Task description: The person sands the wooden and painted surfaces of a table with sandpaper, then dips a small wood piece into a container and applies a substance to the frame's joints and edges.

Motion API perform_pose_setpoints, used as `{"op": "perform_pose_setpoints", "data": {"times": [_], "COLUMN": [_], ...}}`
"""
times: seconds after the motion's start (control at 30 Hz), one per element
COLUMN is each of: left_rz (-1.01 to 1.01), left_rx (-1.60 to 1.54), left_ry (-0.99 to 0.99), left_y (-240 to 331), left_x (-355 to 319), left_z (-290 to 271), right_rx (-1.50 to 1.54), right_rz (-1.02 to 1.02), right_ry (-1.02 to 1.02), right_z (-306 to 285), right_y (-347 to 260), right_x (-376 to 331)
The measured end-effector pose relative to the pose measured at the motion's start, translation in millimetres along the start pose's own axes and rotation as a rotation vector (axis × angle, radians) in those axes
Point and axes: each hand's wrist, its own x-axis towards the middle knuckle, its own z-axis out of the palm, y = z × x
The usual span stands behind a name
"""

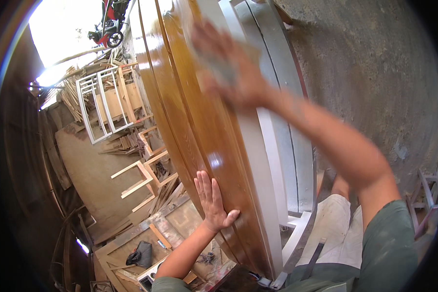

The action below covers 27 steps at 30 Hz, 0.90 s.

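A tall glossy brown wooden panel (199, 107) leans upright in front of me, with white painted frames (277, 146) stacked behind it on the right. My left hand (213, 200) lies flat and open on the panel's lower part, fingers spread. My right hand (226, 63) is higher up and blurred, pressing a greyish pad or sheet (218, 65) against the panel's varnished face.
A workbench (151, 243) with small tools and scraps stands at the lower left. Bare wooden frames (143, 177) and a white window frame (100, 102) lie on the floor at left. A rough grey wall (370, 73) rises on the right. A motorbike (109, 29) stands outside.
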Motion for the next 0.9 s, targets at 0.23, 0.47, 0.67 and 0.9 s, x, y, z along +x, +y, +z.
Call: {"op": "perform_pose_setpoints", "data": {"times": [0.23,0.47,0.67,0.9], "left_rz": [0.074,0.161,0.218,0.101], "left_rx": [0.034,0.001,-0.001,0.056], "left_ry": [-0.082,0.087,0.119,0.043], "left_y": [-50,-158,-140,-147], "left_x": [24,328,380,360], "left_z": [-24,-81,-73,-90], "right_rx": [0.261,0.148,-0.004,0.270], "right_rz": [0.428,0.197,-0.058,0.368], "right_ry": [-0.084,-0.252,0.186,-0.450], "right_z": [28,7,-5,2], "right_y": [-99,-179,146,-63], "right_x": [-100,-210,150,-61]}}
